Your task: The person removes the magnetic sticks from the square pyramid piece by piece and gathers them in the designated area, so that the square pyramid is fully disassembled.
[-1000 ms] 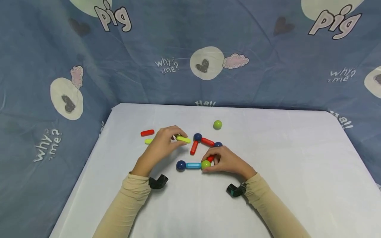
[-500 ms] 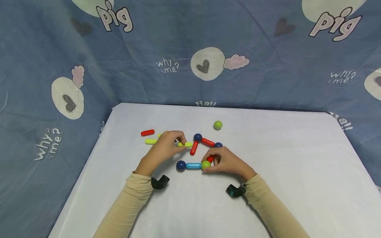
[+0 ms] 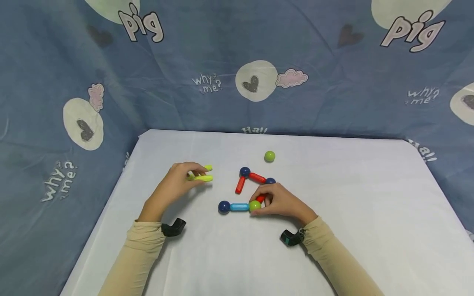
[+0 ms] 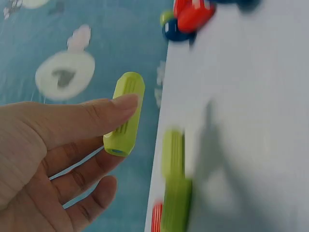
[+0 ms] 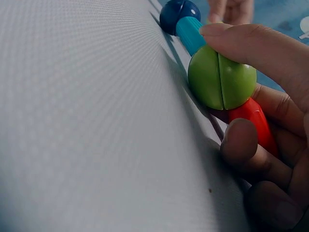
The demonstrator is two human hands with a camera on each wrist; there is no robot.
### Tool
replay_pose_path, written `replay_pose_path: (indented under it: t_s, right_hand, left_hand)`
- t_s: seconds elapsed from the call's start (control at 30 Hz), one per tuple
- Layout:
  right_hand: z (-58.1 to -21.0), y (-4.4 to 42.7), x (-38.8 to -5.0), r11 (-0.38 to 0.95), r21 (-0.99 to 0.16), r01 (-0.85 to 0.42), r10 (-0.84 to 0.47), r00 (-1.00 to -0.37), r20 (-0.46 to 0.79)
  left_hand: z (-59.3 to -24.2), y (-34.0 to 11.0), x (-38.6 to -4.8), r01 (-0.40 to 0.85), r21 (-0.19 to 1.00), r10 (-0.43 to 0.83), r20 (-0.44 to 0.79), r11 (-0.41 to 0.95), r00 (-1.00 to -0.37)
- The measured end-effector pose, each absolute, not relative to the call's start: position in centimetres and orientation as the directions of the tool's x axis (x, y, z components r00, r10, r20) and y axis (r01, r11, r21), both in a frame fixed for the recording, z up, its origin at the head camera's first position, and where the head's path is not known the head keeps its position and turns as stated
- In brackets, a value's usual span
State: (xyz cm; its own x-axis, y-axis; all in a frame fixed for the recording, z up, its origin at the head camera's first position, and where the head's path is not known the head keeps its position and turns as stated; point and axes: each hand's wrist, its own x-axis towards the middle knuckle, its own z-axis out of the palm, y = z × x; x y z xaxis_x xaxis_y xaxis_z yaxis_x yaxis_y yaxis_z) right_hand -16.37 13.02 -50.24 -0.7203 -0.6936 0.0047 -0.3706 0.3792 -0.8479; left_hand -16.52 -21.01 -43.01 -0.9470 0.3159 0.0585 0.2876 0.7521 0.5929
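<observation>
My left hand (image 3: 172, 187) pinches a yellow-green rod (image 4: 126, 113) between thumb and fingers, raised over the table's left part. Beneath it in the left wrist view lie more yellow-green rods (image 4: 176, 203). My right hand (image 3: 283, 202) holds a green ball (image 3: 255, 206), thumb and fingers around it. A light blue rod (image 3: 239, 207) joins that ball to a dark blue ball (image 3: 224, 207), and a red rod (image 5: 253, 123) runs from it under my fingers. Behind, a dark blue ball (image 3: 245, 172) carries two red rods (image 3: 257, 178), one reaching another dark blue ball (image 3: 270, 181).
A loose green ball (image 3: 270, 156) lies toward the back of the white table (image 3: 355, 176). In the left wrist view, a red rod (image 4: 156, 217) shows beside the yellow-green ones. A blue printed cloth (image 3: 207, 45) hangs behind the table.
My left hand has moved left with its rod, away from the red rods, after coming close to them half a second ago. My right hand has stayed on the green ball.
</observation>
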Motion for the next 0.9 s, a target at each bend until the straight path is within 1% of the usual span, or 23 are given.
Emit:
replay_pose_path:
  t_s: [0.2,0.4,0.73,0.9]
  right_hand:
    - [-50.2,13.0,-16.4,0.380,-0.846,-0.375,-0.696,-0.718,0.005]
    - [-50.2,13.0,-16.3,0.385,-0.842,-0.378,-0.692,-0.722,0.009]
    - [-50.3,13.1,-16.3,0.380,-0.843,-0.380,-0.692,-0.721,0.014]
    - [-50.3,13.0,-16.3,0.380,-0.843,-0.381,-0.695,-0.719,0.012]
  left_hand:
    - [-43.5,-26.0,-15.8,0.230,0.566,0.240,0.057,0.792,-0.969]
    - [-44.0,-29.4,-15.8,0.178,0.558,0.179,0.052,0.811,-0.982]
    - [-45.5,-31.3,-16.3,0.058,0.556,0.110,-0.061,0.829,-0.992]
    - [-45.9,-31.5,-16.4,0.056,0.540,0.110,-0.068,0.840,-0.992]
